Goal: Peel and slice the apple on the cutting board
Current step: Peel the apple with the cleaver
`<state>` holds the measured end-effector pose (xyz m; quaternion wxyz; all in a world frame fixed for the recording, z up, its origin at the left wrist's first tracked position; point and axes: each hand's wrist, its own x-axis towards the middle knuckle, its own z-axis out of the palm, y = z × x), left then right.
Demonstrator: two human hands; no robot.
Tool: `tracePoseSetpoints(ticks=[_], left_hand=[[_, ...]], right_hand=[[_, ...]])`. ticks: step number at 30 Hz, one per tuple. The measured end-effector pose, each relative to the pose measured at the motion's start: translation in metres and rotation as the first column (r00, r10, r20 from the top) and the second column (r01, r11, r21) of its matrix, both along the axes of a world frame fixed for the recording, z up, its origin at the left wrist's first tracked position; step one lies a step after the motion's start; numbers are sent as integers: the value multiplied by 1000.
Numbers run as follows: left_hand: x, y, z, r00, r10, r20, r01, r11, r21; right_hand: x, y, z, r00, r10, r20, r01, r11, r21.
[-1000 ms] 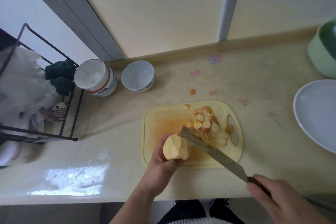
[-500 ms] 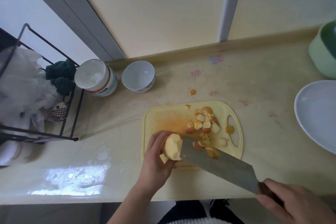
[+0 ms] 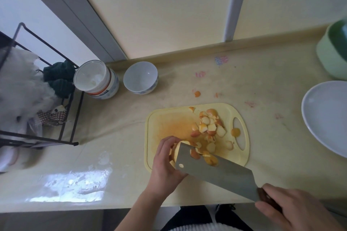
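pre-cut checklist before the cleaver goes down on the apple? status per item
1. Apple held: ok, left hand grips it on the cutting board.
2. Cleaver held: ok, right hand grips the handle.
3. Left fingers away from the edge: cannot tell, the blade hides the gap, and the fingers curl right next to it.
4. Blade path free: not ok, cut pieces lie close beside the apple, some against the blade.
5. Board seated: ok, flat on the counter.
6. Apple flat side down: cannot tell, hidden by hand and blade.
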<state>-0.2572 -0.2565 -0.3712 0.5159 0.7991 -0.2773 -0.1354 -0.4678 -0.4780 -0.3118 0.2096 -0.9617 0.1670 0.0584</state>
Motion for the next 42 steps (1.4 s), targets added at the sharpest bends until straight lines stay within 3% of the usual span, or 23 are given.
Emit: tracePoseSetpoints(ticks=[8, 14, 16, 21, 42], left_hand=[[-4, 1, -4, 999, -49, -2, 49, 998, 28], [-12, -1, -6, 998, -60, 7, 59, 996, 69], [-8, -1, -6, 999, -31, 40, 29, 998, 59], [2, 1, -6, 990, -15, 143, 18, 1000, -18], [-3, -8, 2, 993, 0, 116, 5, 999, -41]], right_hand=[[-3, -2, -10, 998, 1, -68, 2, 999, 41], [8, -10, -12, 989, -96, -113, 124, 953, 278], [6, -11, -8, 992, -77, -99, 101, 960, 263], [1, -9, -7, 999, 45, -17, -45, 998, 41], [-4, -11, -4, 998, 54, -41, -52, 997, 51]])
